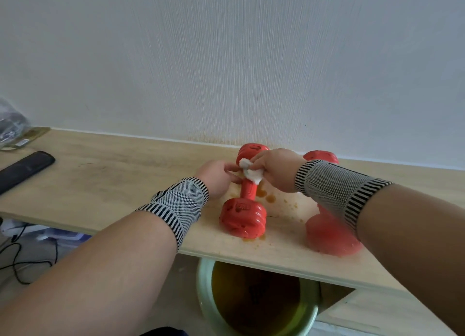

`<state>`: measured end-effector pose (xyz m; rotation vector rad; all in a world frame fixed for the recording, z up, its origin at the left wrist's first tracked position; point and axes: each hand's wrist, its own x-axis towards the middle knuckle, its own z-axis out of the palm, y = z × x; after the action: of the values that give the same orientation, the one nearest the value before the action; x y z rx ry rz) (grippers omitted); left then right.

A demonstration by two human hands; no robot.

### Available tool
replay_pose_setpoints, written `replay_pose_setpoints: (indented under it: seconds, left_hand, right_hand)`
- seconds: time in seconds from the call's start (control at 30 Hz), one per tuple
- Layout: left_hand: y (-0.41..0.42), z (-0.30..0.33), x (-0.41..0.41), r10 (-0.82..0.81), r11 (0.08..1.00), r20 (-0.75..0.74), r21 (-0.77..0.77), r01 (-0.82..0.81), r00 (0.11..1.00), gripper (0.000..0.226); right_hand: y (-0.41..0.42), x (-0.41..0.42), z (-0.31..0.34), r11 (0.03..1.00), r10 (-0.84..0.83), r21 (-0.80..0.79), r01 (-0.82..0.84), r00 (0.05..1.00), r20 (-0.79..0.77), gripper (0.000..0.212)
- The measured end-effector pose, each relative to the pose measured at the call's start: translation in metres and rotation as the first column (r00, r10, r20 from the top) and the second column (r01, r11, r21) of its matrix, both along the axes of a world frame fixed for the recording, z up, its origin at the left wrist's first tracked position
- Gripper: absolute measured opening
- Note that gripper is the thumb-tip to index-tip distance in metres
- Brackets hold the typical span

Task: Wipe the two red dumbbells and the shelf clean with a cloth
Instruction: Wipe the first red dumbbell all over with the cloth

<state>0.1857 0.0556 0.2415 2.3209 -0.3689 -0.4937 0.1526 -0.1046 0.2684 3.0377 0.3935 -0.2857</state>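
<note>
The white cloth is gripped in the right hand over the near dumbbell handle, which is pinched by the left hand and runs away toward the wall.

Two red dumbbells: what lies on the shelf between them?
In the head view, between the left dumbbell and the right dumbbell, the shelf carries orange-brown spills and crumbs; the right hand reaches across above.
</note>
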Motion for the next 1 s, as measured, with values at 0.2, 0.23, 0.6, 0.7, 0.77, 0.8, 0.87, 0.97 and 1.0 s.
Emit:
replay_pose_setpoints:
  seconds: [0.2,0.23,0.6,0.7,0.77,0.8,0.87,0.97,1.0]
  left_hand:
    - [-0.002,0.001,-0.001,0.040,0.998,-0.063,-0.037,-0.042,0.997,0.047]
    - [-0.002,0.001,-0.001,0.040,0.999,-0.054,-0.032,-0.042,0.998,0.047]
    - [-0.003,-0.003,0.002,0.052,0.999,0.014,0.006,-0.052,0.999,0.033]
    - [-0.008,-0.003,0.001,0.048,0.998,0.061,0.044,-0.050,0.997,0.027]
    - [-0.008,-0.001,0.001,0.035,0.997,0.065,0.063,-0.039,0.997,0.024]
    - [-0.008,0.000,0.001,0.028,0.997,0.063,0.066,-0.032,0.998,0.023]
    - [-0.008,-0.001,0.002,0.027,0.997,0.058,0.070,-0.031,0.998,0.023]
    - [-0.010,-0.002,0.005,0.032,0.997,0.038,0.070,-0.035,0.999,0.023]
    - [-0.011,-0.002,0.007,0.034,0.997,0.030,0.071,-0.036,0.999,0.022]
  right_hand:
    - [0.003,-0.026,0.002,0.976,0.191,0.123,-0.179,0.977,-0.090,0.046]
    - [0.002,-0.022,0.001,0.979,0.163,0.133,-0.152,0.984,-0.078,0.045]
    - [-0.002,-0.021,0.001,0.985,0.115,0.140,-0.105,0.991,-0.066,0.047]
    - [-0.011,-0.004,-0.002,0.993,-0.064,0.094,0.066,0.998,-0.024,0.046]
    - [-0.012,-0.002,-0.006,0.984,-0.117,0.130,0.118,0.993,-0.017,0.046]
    - [-0.013,-0.004,-0.008,0.983,-0.104,0.153,0.105,0.994,-0.011,0.045]
    - [-0.013,-0.016,-0.005,0.985,-0.032,0.171,0.040,0.998,-0.053,0.044]
    - [-0.012,-0.028,0.000,0.983,0.060,0.181,-0.038,0.991,-0.116,0.044]
    - [-0.013,-0.026,-0.001,0.982,0.048,0.186,-0.028,0.994,-0.103,0.044]
